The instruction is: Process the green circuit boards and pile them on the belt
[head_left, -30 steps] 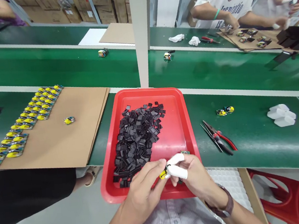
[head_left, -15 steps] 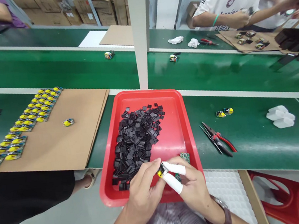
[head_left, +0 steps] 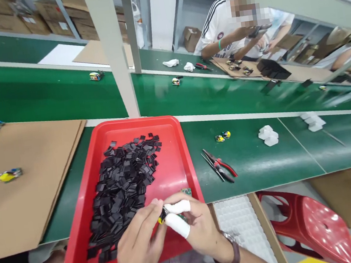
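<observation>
Between my two hands is a small circuit board assembly (head_left: 162,215) with a yellow part and a black piece, partly hidden by fingers. My left hand (head_left: 137,238) pinches it from the left with thumb and fingertips. My right hand (head_left: 196,223), wearing white finger cots on thumb and forefinger, pinches its right side. Both hands are over the near end of a red tray (head_left: 168,149). Many small black plates (head_left: 121,185) lie heaped in the tray's left part. Beside my right hand, a green circuit board (head_left: 186,191) shows at the tray's right wall.
Right of the tray lie pliers (head_left: 221,166), tweezers (head_left: 212,167) and two yellow-topped assemblies (head_left: 223,136). White plastic pieces (head_left: 268,135) sit farther right. On the left, cardboard (head_left: 32,166) bears more assemblies. A red stool (head_left: 315,225) stands below. A co-worker (head_left: 230,35) works across the green conveyor (head_left: 222,96).
The view has swung to the right, so the tray and bench appear farther left. Both hands keep hold of the assembly. The co-worker across has raised their hands.
</observation>
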`<state>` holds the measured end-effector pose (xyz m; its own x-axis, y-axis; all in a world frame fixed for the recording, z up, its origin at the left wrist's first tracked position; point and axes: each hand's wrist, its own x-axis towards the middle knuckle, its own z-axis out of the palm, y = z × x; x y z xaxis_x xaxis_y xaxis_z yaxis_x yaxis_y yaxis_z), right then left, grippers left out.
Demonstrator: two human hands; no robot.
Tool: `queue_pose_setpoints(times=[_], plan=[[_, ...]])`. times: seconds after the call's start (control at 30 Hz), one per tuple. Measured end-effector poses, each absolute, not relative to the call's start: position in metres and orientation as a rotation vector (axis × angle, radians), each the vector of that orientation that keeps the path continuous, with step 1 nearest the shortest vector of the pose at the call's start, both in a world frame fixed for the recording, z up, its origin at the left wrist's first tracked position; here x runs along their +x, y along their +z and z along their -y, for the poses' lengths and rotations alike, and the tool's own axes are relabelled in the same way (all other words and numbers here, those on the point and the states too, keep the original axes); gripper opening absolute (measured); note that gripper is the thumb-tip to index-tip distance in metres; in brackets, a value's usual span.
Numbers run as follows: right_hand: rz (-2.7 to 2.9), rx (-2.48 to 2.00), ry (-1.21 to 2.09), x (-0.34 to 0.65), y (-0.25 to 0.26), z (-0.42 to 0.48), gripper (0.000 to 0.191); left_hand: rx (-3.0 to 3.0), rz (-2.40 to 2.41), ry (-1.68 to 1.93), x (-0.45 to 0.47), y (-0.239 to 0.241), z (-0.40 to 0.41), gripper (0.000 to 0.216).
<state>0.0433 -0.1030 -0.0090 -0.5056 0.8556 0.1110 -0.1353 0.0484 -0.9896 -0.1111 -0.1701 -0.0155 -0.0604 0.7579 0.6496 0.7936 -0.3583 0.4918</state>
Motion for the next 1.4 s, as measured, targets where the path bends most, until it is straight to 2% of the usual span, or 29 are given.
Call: queue_pose_setpoints(times=[0.13,0.23,0.4,0.57,0.67,0.87,0.97,1.07,1.13,1.4], plan=[[1.706,-0.806,1.349,0.064,-0.012,0.084,0.025,-2.239,1.797,-1.301,-0.106,-0.019,0.159,0.054],[1.807,-1.135,0.888,0.108,-0.027,0.032,0.018,-2.2,1.965,-1.174,-0.109,-0.025,0.155,0.06],[1.794,-1.422,0.504,0.195,-0.063,-0.079,0.042,-2.306,1.864,-1.003,-0.127,-0.044,0.16,0.035],[1.957,-1.444,0.305,0.216,-0.085,-0.137,0.056,-2.346,1.9,-0.915,-0.13,-0.059,0.169,0.031],[2.117,-1.339,0.315,0.208,-0.084,-0.151,0.062,-2.342,2.024,-0.838,-0.128,-0.056,0.176,0.029],[2.277,-1.028,0.384,0.159,-0.051,-0.117,0.048,-2.496,2.117,-0.703,-0.108,-0.029,0.175,0.032],[2.47,-0.633,0.585,0.104,-0.032,-0.064,0.038,-2.656,2.193,-0.577,-0.091,-0.019,0.164,0.035],[2.75,-0.359,0.665,0.046,-0.026,-0.02,0.032,-2.697,2.339,-0.469,-0.081,-0.014,0.161,0.018],[2.863,-0.319,0.614,0.016,-0.03,-0.006,0.028,-2.723,2.414,-0.457,-0.083,-0.013,0.166,0.007],[2.843,-0.326,0.696,-0.016,-0.042,-0.004,0.009,-2.754,2.574,-0.627,-0.099,-0.016,0.191,0.014]])
